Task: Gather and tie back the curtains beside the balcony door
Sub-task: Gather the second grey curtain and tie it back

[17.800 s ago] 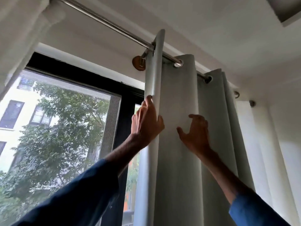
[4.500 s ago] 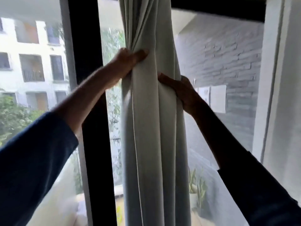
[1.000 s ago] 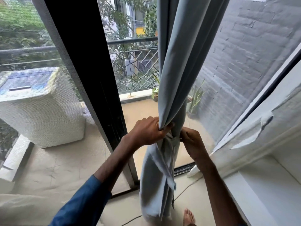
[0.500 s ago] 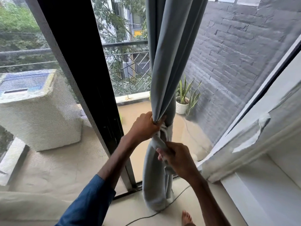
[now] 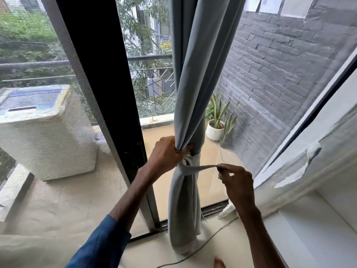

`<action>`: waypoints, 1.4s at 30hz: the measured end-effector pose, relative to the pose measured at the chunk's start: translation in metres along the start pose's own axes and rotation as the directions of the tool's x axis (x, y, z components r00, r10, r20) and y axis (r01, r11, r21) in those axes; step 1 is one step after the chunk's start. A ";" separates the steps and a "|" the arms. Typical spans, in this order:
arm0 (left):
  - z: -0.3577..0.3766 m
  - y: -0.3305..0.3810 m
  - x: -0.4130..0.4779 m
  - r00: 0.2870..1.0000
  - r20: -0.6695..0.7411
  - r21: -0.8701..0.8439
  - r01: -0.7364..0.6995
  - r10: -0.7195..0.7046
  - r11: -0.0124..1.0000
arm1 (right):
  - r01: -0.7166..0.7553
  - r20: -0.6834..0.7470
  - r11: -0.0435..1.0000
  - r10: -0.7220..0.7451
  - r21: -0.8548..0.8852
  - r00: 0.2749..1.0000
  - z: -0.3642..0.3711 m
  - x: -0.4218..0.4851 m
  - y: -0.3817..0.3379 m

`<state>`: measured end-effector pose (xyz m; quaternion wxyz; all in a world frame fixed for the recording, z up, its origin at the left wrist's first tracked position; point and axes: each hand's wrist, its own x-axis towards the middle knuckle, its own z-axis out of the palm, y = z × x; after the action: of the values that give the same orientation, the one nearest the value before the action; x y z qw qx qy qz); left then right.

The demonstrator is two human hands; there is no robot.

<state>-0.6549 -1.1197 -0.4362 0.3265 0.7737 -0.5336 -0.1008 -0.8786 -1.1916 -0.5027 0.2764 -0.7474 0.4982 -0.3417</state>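
left fingers: curled tight round the gathered curtain, clamping its folds into 1 bundle just above the wrap. the left hand sits against the bundle's left side. its forearm runs down to a blue sleeve.

right fingertips: thumb and forefinger pinch the free end of the tie-back strip; the other fingers are loosely curled below. the right hand is right of the bundle and apart from it. the strip is drawn taut and near level between hand and curtain.

tie-back strip: pale grey, wrapped round the bundle directly under the left hand. whether a knot is formed there cannot be read.

curtain: grey, narrowed at the wrap and fuller below it. its lower end rests on the floor just right of the black door frame.

surroundings: a cable lies on the floor by the curtain's foot, and a bare foot shows at the bottom edge. on the balcony are a potted plant, a washing machine, a grey brick wall and a railing.
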 end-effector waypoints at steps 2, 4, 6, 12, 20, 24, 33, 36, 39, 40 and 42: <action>0.001 0.003 -0.001 0.998 -0.061 0.025 -0.015 0.016 1.000 | 0.008 0.007 0.992 -0.009 0.127 1.000 -0.001 0.001 -0.015; 0.000 0.005 -0.002 0.995 -0.093 0.036 -0.025 0.028 0.999 | 0.076 -0.042 0.976 -0.069 0.206 0.997 -0.004 0.002 -0.033; -0.002 0.008 -0.003 0.993 -0.109 0.040 -0.044 0.048 0.998 | 0.151 -0.082 0.957 -0.135 0.247 0.987 -0.009 0.001 -0.052; -0.003 0.004 -0.001 0.995 -0.060 0.077 -0.070 0.075 0.995 | 0.449 -0.107 0.869 -0.436 0.210 0.894 0.001 0.000 -0.077; -0.014 0.006 -0.002 0.992 -0.026 0.107 -0.119 0.123 0.987 | 0.582 0.037 0.770 -0.595 -0.262 0.803 0.009 0.003 -0.094; -0.019 0.002 -0.003 0.996 -0.019 0.115 -0.081 0.083 0.990 | 0.587 0.426 0.704 -0.424 -0.400 0.799 -0.001 0.015 -0.110; -0.026 -0.001 -0.006 1.000 -0.014 0.076 -0.026 0.027 0.997 | 0.690 0.500 0.639 -0.499 -0.339 0.708 -0.015 0.037 -0.124; -0.034 -0.001 -0.005 1.000 0.002 0.113 -0.013 0.013 0.993 | 0.675 0.201 0.693 -0.644 -0.254 0.738 -0.011 0.032 -0.123; -0.030 0.002 -0.007 1.000 0.024 0.131 -0.021 0.018 0.991 | 0.710 0.234 0.670 -0.670 -0.218 0.704 -0.005 0.035 -0.119; -0.028 0.002 -0.006 1.000 0.019 0.131 -0.024 0.021 0.991 | 0.710 0.252 0.670 -0.665 -0.216 0.703 -0.002 0.037 -0.116; -0.025 0.003 -0.007 0.999 0.005 0.121 -0.036 0.036 0.992 | 0.716 0.288 0.666 -0.658 -0.208 0.696 0.000 0.041 -0.113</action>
<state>-0.6475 -1.1040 -0.4161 0.2799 0.7823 -0.5529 -0.0632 -0.8045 -1.1903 -0.4077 0.0538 -0.9419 0.1959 -0.2676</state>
